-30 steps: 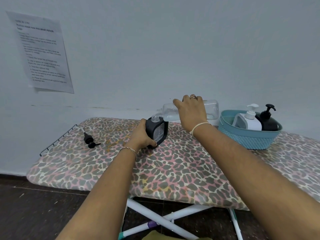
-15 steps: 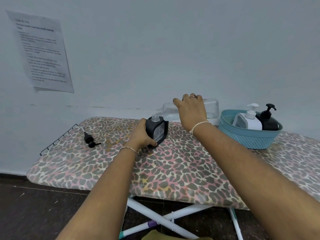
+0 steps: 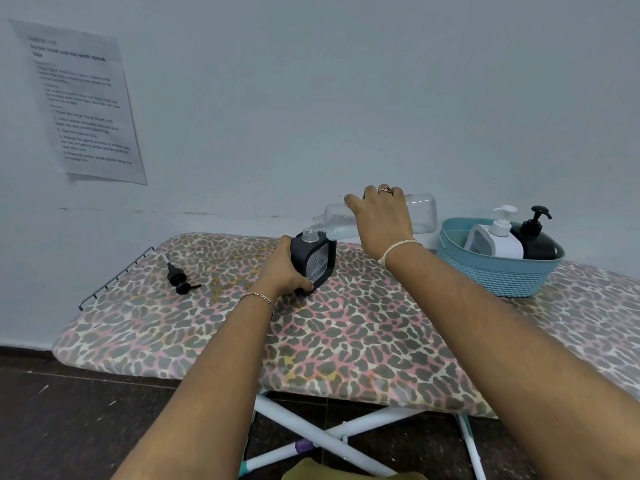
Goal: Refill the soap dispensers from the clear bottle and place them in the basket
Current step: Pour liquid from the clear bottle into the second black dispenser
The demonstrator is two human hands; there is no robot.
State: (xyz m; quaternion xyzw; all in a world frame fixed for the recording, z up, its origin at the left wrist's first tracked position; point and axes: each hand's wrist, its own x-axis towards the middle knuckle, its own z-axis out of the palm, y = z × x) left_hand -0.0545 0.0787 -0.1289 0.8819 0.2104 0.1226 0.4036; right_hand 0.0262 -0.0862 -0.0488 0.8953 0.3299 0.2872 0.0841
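Right now I see the ironing board [image 3: 346, 341] running left to right, its far edge close against the wall [image 3: 346, 98] and its near edge over dark floor [image 3: 86, 410]. Its left end finishes in a wire rack [image 3: 114, 275]; its right end runs out of view. Bare cover lies open between my forearms and along the whole near half.

My left hand [image 3: 282, 271] wraps round the side of the black dispenser [image 3: 317, 261], which stands upright at mid-board near the far edge, its uncapped neck pointing up. My right hand [image 3: 379, 220] grips the clear bottle [image 3: 420, 213] from above, fingers curled over its body. The bottle lies almost level, long axis left to right, base toward the basket [image 3: 498, 271], mouth at the left, dipped slightly and just over the dispenser's neck. I cannot tell whether mouth and neck touch.

The blue basket sits just right of the bottle and holds a white dispenser [image 3: 498, 237] and a capped black dispenser [image 3: 536, 240], pumps on. A loose black pump [image 3: 178, 277] lies on its side near the rack, tube pointing far-left. A printed sheet [image 3: 79, 102] hangs on the wall, upper left.
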